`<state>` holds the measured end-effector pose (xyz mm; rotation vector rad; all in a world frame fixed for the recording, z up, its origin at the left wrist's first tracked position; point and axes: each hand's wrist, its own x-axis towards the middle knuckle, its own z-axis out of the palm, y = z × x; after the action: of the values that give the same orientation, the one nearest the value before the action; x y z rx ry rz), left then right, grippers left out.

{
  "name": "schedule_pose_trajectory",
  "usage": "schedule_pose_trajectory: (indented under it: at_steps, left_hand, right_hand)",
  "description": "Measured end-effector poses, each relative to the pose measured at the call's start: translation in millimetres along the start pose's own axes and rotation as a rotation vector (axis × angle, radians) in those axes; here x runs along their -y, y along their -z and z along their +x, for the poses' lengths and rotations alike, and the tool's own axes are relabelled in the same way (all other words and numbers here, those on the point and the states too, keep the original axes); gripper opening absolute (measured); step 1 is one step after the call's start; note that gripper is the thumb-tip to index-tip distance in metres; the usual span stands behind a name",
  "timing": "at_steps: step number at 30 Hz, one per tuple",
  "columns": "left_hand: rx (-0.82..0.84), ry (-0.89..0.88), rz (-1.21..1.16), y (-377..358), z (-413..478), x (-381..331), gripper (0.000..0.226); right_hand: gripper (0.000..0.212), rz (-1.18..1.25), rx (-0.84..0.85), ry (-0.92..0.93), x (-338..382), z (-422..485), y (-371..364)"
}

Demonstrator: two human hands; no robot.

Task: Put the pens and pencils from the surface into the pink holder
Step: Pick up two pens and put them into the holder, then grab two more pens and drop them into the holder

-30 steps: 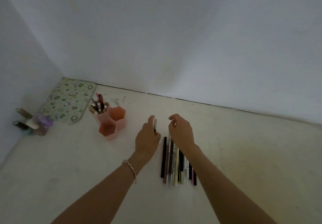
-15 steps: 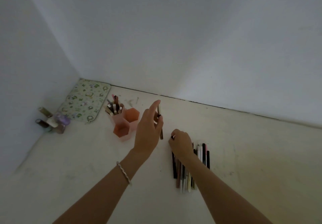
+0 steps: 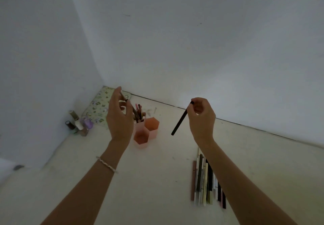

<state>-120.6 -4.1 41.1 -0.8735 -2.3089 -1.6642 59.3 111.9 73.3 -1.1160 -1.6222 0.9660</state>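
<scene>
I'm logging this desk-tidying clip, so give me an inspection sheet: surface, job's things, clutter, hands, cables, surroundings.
Surface: pale tabletop, faintly scuffed.
Job's things: pink holder, its far cell holding stored pens; row of pens lying on the tabletop.
Clutter: nail polish bottles and patterned mat in the corner.
Hands: left hand pinches thin pen near the holder; right hand pinches black pen in the air.
Cables: nothing seen.
Surroundings: plain white walls.

Two bare forearms come up from the bottom edge, and the left hand [image 3: 119, 119] and right hand [image 3: 201, 119] are bare too. Only thing worn is a thin pale bracelet [image 3: 107, 164], kinda beaded or twisted, on the wrist just below the left hand.
</scene>
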Motion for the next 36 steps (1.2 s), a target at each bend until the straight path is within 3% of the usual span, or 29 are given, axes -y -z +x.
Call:
schedule_pose_trajectory:
  at_steps: [3, 6, 8, 16, 21, 25, 28, 31, 36]
  left_hand:
    - [0.082, -0.006, 0.074, -4, -2, 8, 0.041]
    - [0.165, -0.179, 0.313, -8, -5, 25, 0.019]
    - [0.186, -0.250, 0.413, -7, -8, 33, 0.027]
    - [-0.034, -0.186, 0.199, 31, 13, 30, 0.026]
    - [-0.039, -0.121, 0.108, 51, 16, 30, 0.025]
    - [-0.009, -0.066, 0.096, 53, 7, 28, 0.022]
    - [0.039, -0.085, 0.082, 42, -9, 17, 0.023]
    - [0.222, -0.115, 0.057, 16, -40, -10, 0.018]
    - [0.922, 0.171, 0.324, -50, -119, -31, 0.027]
  right_hand:
    - [0.015, 0.028, -0.010, 0.027, 5, -6, -5]
    - [0.016, 0.048, -0.026, 0.029, 9, -10, -10]
    - [0.016, 0.063, -0.026, 0.036, 14, -11, -16]
    - [0.015, 0.177, 0.023, 0.129, 48, -18, -72]
    - [0.016, 0.026, 0.164, 0.174, 24, -32, -102]
    - [0.024, -0.422, 0.430, 0.380, -7, -39, -109]
    - [0.039, -0.460, 0.423, 0.392, -9, -39, -95]
    - [0.044, -0.367, 0.253, 0.289, -7, -27, -64]
    - [0.038, -0.289, 0.116, 0.131, -18, -9, -11]
